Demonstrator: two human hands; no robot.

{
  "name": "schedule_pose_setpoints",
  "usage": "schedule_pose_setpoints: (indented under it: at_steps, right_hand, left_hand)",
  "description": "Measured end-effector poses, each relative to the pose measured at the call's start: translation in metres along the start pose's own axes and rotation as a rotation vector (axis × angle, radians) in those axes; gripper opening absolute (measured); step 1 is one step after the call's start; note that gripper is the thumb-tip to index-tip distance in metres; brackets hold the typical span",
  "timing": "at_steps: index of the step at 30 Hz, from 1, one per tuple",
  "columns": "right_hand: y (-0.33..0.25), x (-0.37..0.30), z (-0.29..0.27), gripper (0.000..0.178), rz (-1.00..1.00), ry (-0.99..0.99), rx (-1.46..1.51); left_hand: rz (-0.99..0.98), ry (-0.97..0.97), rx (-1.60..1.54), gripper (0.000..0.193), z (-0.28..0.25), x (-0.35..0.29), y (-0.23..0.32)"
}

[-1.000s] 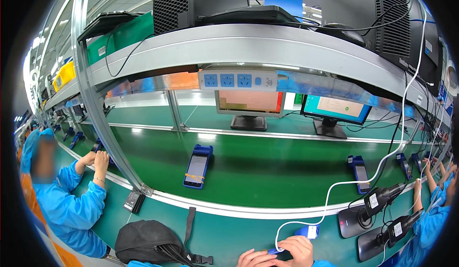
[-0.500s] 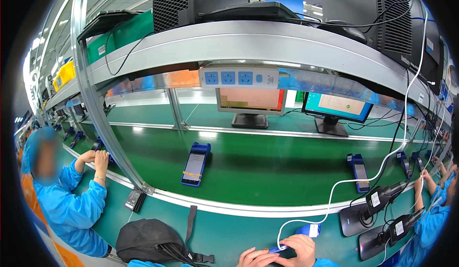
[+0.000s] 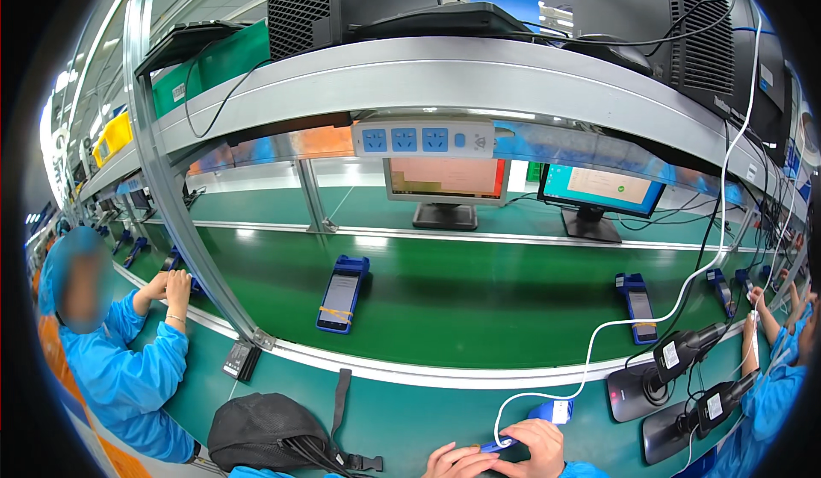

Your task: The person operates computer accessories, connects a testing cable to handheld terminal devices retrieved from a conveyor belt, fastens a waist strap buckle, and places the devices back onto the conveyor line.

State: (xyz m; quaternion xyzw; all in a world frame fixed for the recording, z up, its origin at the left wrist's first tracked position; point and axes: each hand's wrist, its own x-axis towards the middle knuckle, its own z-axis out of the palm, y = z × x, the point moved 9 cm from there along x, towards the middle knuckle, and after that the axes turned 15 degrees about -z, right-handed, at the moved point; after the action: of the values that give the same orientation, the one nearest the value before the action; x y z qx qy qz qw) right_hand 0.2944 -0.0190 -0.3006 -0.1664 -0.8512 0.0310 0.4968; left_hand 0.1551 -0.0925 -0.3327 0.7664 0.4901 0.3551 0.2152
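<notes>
At the lower edge, my left hand (image 3: 459,461) and my right hand (image 3: 537,449) close around a blue handheld device (image 3: 496,446), mostly hidden by my fingers and the picture's edge. A white cable (image 3: 590,354) runs down to the device's top, by my right fingertips. Just beyond my right hand lies a blue object with a white label (image 3: 552,411); its kind is unclear. A black bag (image 3: 263,431) with a strap and buckle rests left of my hands.
Blue payment terminals, one left (image 3: 344,294) and one right (image 3: 637,309), lie on the green conveyor belt (image 3: 487,307). Two black barcode scanners on stands (image 3: 676,354) are at right. A metal post (image 3: 184,196) and a shelf (image 3: 479,72) frame the bench. Co-workers sit on both sides.
Both terminals on the belt have shifted slightly left. A red light now shows on the farther scanner's base. The right co-worker's hands have moved; mine look nearly the same.
</notes>
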Motion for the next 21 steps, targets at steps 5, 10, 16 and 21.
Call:
schedule_pose_setpoints:
  at_steps: [5,10,16,21]
  right_hand:
    - [-0.009,0.01,-0.006,0.059,-0.04,-0.032,-0.02]
    - [-0.009,0.014,-0.006,0.055,-0.022,-0.04,-0.028]
    - [-0.013,0.02,-0.011,0.044,-0.01,-0.049,0.004]
    - [-0.01,0.018,-0.016,0.031,0.016,0.033,0.032]
  left_hand:
    - [-0.005,0.0,0.004,0.074,0.001,0.0,-0.001]
    - [-0.012,-0.005,-0.002,0.074,0.001,0.0,-0.001]
    - [0.01,0.009,0.014,0.082,-0.006,0.0,0.005]
    - [-0.007,0.021,0.023,0.086,-0.019,0.008,0.019]
